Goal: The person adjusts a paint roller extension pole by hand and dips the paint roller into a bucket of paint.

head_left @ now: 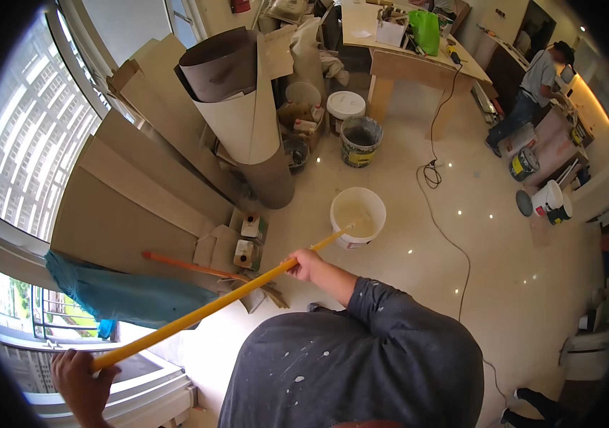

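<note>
A long yellow pole [197, 314] runs slantwise across the view. My left hand [84, 384] is wrapped round its near end at the lower left, beside the window. Farther along, my right hand [304, 265] grips the pole near its far part. The pole's far tip reaches into a white bucket [378, 227] standing on the floor, which holds a pale, cloudy content. What is on the tip inside the bucket is too small to make out.
A dark-stained bucket [361, 141] and a lidded white bucket [346, 105] stand beyond. Rolled sheets [247, 135] and boards [140, 185] lean at left. A cable [454, 250] crosses the floor. Another person [533, 85] stands near a worktable [404, 64].
</note>
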The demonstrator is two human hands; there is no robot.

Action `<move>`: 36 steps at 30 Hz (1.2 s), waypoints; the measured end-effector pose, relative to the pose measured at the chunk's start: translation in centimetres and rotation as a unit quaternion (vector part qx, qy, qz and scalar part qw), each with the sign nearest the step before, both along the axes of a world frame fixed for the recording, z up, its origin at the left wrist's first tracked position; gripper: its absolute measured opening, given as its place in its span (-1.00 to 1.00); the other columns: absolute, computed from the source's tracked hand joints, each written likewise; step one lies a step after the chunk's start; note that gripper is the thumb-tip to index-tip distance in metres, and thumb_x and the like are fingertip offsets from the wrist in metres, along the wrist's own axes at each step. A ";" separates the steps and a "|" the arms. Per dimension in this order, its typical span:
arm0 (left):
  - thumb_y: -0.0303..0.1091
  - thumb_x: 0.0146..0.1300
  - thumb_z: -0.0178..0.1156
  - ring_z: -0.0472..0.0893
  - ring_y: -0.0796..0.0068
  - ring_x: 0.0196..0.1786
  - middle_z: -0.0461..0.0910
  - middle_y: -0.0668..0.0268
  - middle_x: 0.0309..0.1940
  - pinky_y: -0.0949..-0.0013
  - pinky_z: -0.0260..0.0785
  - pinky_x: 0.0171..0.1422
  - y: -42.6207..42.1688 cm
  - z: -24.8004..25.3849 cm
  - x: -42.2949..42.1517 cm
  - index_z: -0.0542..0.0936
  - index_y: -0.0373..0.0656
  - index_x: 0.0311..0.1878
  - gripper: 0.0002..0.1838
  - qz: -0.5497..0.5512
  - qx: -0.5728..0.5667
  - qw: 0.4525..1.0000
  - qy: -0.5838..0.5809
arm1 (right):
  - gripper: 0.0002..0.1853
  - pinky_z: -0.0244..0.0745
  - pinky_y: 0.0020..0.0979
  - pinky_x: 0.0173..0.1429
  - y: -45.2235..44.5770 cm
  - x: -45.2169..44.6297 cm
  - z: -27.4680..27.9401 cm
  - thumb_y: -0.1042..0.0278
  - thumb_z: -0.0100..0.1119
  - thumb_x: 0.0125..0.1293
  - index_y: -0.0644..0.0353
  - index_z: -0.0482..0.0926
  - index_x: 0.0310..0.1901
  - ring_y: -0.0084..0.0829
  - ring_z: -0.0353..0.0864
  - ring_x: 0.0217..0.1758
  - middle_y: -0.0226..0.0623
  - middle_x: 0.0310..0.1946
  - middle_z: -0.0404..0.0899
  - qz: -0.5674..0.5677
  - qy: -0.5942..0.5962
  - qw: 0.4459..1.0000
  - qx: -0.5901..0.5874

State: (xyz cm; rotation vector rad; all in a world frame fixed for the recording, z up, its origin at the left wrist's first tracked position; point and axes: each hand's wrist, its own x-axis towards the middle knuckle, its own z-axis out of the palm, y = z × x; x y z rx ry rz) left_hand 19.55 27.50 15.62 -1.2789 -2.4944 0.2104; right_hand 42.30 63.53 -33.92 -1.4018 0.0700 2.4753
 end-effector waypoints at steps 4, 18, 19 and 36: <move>-0.30 -0.56 0.62 0.51 0.16 -0.34 0.51 0.29 -0.54 0.08 0.35 -0.02 -4.7 0.0 -1.2 0.54 -0.14 -0.54 -0.54 0.081 0.049 0.995 -0.044 | -0.85 0.73 -0.07 -0.06 -3.7 0.4 2.1 0.33 -0.02 0.50 0.23 0.43 -0.09 -0.13 0.69 -0.18 -0.11 -0.21 0.59 0.051 0.029 0.998 0.029; -0.27 -0.62 0.63 0.45 0.08 -0.38 0.44 0.25 -0.56 0.08 0.29 -0.19 -9.2 -4.7 0.6 0.43 -0.12 -0.55 -0.44 0.045 0.055 0.997 -0.029 | -0.81 0.75 -0.08 -0.11 -5.8 -0.6 -0.1 0.30 0.01 0.49 0.27 0.46 -0.11 -0.13 0.70 -0.23 -0.11 -0.23 0.62 0.112 -0.070 0.991 0.014; -0.27 -0.62 0.63 0.45 0.07 -0.37 0.45 0.25 -0.56 0.08 0.29 -0.17 -8.9 -4.9 0.9 0.43 -0.12 -0.55 -0.45 0.055 0.045 0.997 -0.012 | -0.80 0.75 -0.09 -0.11 -5.6 -0.9 -0.4 0.29 0.02 0.48 0.27 0.46 -0.11 -0.12 0.70 -0.24 -0.10 -0.22 0.63 0.111 -0.089 0.990 0.009; -0.27 -0.56 0.60 0.44 0.13 -0.46 0.43 0.27 -0.60 0.11 0.32 -0.24 -15.1 -6.0 1.1 0.41 -0.14 -0.55 -0.47 0.087 0.069 0.991 -0.077 | -0.84 0.72 -0.12 -0.08 -8.7 0.3 -1.3 0.30 0.07 0.45 0.22 0.48 -0.13 -0.15 0.69 -0.23 -0.16 -0.24 0.61 0.196 -0.056 0.978 0.040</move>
